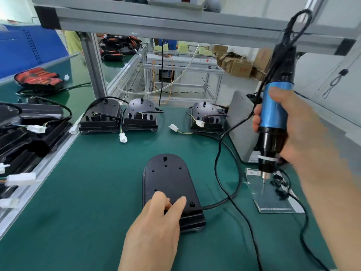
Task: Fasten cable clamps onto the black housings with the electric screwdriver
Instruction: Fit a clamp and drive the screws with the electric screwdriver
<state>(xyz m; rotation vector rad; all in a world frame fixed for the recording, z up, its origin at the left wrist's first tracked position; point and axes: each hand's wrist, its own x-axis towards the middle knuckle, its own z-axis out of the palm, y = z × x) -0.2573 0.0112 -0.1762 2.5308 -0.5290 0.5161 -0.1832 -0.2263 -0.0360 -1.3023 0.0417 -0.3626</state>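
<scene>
Left of the centre housing (170,177): bare bench (84,192) mat as far as the aluminium rail (39,173).
Behind it: open strip before the back row of housings (139,117); white connectors (123,137) lie there.
Right: housing cable (218,204) and screwdriver cord (244,217) cross the mat; bag of clamps (271,200) beyond, electric screwdriver (273,114) upright above it.
Far right: grey box (239,124) just beside the rightmost housing.
Overhead: frame beam (175,22), post (93,71).
</scene>
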